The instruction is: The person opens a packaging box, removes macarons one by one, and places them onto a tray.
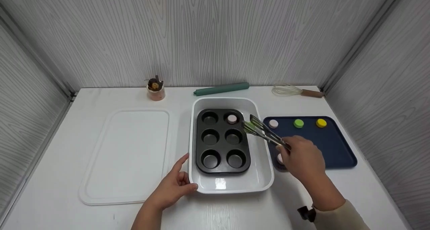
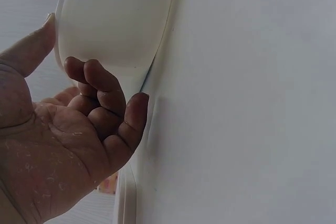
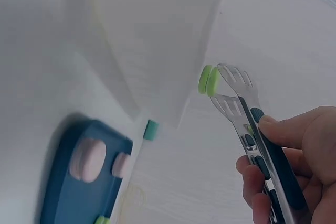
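Staged baking station inside an enclosed booth, not a lived-in kitchen. White worktop (image 1: 67,176), walled on three sides by pale grey wood-grain panels (image 1: 201,35) meeting at metal corner strips. Baking gear set out in tidy order: white baking dish (image 1: 262,179) with a black six-cup muffin tin (image 1: 221,144) inside; flat white tray (image 1: 127,156) at left; navy tray (image 1: 336,149) with small coloured macarons at right; green rolling pin (image 1: 221,88), wire whisk (image 1: 292,90) and a small dessert cup (image 1: 156,88) along the back edge. Metal tongs (image 1: 265,132) in use.
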Available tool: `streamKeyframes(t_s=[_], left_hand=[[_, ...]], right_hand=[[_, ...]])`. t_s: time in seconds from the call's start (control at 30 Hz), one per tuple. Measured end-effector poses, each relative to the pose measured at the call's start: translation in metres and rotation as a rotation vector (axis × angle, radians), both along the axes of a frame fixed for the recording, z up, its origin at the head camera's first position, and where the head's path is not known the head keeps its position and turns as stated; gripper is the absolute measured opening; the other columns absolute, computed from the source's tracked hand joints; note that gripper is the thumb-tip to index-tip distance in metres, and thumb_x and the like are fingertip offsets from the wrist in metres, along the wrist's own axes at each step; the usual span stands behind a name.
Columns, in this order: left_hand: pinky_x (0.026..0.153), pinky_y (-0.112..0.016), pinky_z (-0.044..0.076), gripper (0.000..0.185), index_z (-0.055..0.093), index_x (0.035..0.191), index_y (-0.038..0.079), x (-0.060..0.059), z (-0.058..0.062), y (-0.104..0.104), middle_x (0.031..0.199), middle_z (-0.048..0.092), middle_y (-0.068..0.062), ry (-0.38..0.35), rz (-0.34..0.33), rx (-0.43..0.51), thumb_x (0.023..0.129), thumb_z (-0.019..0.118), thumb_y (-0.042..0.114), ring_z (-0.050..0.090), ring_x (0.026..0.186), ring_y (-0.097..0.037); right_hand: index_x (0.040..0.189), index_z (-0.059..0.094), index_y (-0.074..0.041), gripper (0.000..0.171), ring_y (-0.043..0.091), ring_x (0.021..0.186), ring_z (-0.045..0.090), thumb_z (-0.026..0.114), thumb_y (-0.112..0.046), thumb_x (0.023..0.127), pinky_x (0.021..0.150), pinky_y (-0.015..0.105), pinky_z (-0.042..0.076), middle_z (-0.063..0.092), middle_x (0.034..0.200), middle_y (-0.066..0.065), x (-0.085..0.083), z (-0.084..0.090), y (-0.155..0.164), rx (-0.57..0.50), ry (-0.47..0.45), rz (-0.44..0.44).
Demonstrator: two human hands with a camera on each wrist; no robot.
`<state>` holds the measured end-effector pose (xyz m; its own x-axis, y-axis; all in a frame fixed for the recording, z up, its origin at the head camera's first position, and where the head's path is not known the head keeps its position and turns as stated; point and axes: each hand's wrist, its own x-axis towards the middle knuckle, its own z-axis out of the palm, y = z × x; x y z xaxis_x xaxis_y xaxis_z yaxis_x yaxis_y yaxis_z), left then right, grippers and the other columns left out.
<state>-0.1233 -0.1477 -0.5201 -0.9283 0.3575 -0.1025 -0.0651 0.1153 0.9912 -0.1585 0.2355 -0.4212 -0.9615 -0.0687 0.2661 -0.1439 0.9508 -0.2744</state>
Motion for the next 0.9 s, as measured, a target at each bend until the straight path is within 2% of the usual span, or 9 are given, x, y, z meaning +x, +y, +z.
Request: streamKeyframes(t_s=[0.23,0.53,0.77,0.9], left_hand=[[0.069,-0.025,0.05,0.105,0.014,0.169,0.006,0.0,0.0,0.0,0.084,0.066,-0.006,-0.003,0.007,-0.029,0.089,0.082,0.004,0.058,0.072,-0.013],[0.068,-0.024,0.049,0.104,0.016,0.169,0.005,0.001,0.001,0.001,0.081,0.064,-0.005,0.014,0.012,-0.049,0.089,0.082,0.005,0.056,0.07,-0.012],[0.067,-0.024,0.049,0.104,0.015,0.169,0.006,0.002,0.004,0.001,0.082,0.064,-0.004,-0.009,0.026,-0.057,0.09,0.083,0.006,0.055,0.07,-0.014],[0.067,-0.024,0.049,0.104,0.016,0.169,0.006,0.002,0.004,0.001,0.082,0.064,-0.004,-0.01,0.026,-0.066,0.09,0.083,0.006,0.055,0.07,-0.013]], right_hand=[[0.117,0.077,0.003,0.03,0.037,0.076,0.07,0.079,-0.017,0.095,0.063,0.057,0.057,0.073,0.104,0.022,0.004,0.003,0.026,-0.019,0.021,-0.028],[0.123,0.074,0.005,0.036,0.046,0.093,0.07,0.075,-0.021,0.099,0.072,0.061,0.056,0.071,0.113,0.027,0.013,0.004,0.057,-0.02,-0.052,-0.098],[0.119,0.075,0.005,0.032,0.045,0.087,0.071,0.077,-0.018,0.096,0.064,0.059,0.056,0.072,0.104,0.026,0.023,0.003,0.079,-0.008,-0.041,-0.138],[0.119,0.075,0.006,0.034,0.047,0.087,0.07,0.076,-0.019,0.096,0.062,0.058,0.055,0.072,0.104,0.027,0.027,0.003,0.088,-0.005,-0.071,-0.166]])
